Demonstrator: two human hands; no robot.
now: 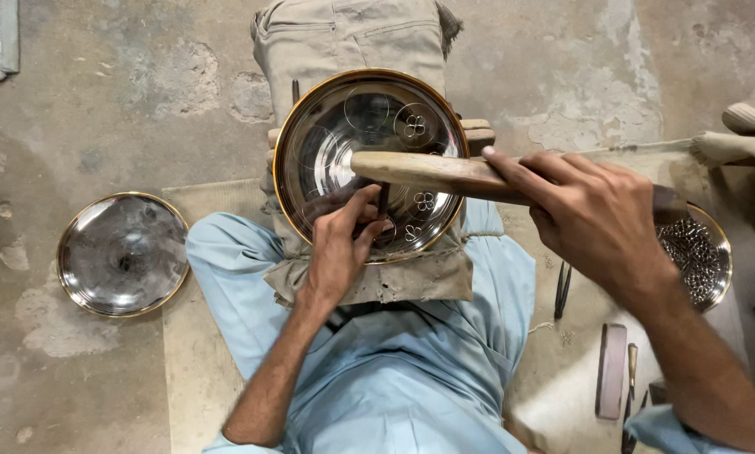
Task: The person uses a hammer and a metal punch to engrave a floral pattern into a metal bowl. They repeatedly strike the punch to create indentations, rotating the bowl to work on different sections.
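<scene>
floor [125,92]: grey and rough, with worn patches. A pale mat lies on it under the person.
legs [394,370]: in light blue cloth, folded, with a padded brown bundle on the lap.
big plate [344,160]: round and shiny, with a gold rim. It rests tilted on the bundle, in the middle of the view. Small flower and circle shapes are cut into it.
second plate [123,254]: the same kind, plain, flat on the floor at 9 o'clock from the big plate, well apart.
wooden mallet [445,174]: its long side runs from 9 o'clock to 3 o'clock across the big plate. The thick end sits just above the top of the punch.
right hand [592,227]: grip closed around the mallet handle, at 3 o'clock from the big plate.
left hand [342,244]: grip closed, fingers pinching the punch. It rests on the big plate at 6 o'clock from the plate's middle. This hand is the nearer one to the plate.
punch [383,200]: a thin dark metal rod, standing nearly upright. Its tip touches the plate beside a small flower shape.
bowl [704,252]: at 3 o'clock, partly hidden by the right hand, full of small shiny bits.
small tools [614,370]: on the mat at 5 o'clock.
</scene>
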